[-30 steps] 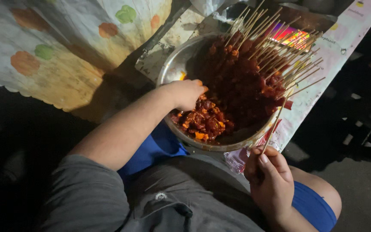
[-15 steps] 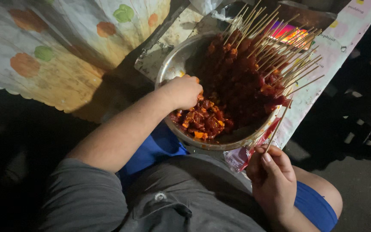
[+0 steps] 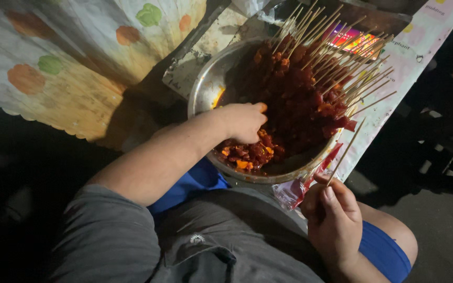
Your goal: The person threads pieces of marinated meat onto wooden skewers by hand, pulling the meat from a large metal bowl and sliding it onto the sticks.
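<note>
The left hand point(image 3: 243, 121) reaches into a metal bowl point(image 3: 201, 89) and rests knuckles up on the loose meat point(image 3: 247, 152) heaped at the near side. Its fingers curl down into the pieces, but they are hidden under the hand, so I cannot tell whether they have closed on one. The meat is dark red and glossy, with a few orange bits among it.

The right hand point(image 3: 334, 220) hangs well apart from the left, nearer the body and just outside the bowl's rim. Its thumb and fingers are pinched on the lower end of a bare skewer point(image 3: 346, 152), which slants up and away, its tip ending beside the bowl's far right edge.

Beyond the left hand, the far half of the bowl is filled with loaded skewers point(image 3: 310, 78), their bare stick ends fanning out over the rim to the right. Just left of the right hand, under the bowl's near edge, lies a crumpled red-and-clear wrapper point(image 3: 294, 191). A pale printed sheet point(image 3: 415, 57) runs under the bowl on the right-hand side. To the left of the left forearm spreads a cloth point(image 3: 53, 68) with orange and green spots. Grey and blue clothing shows between the arms.
</note>
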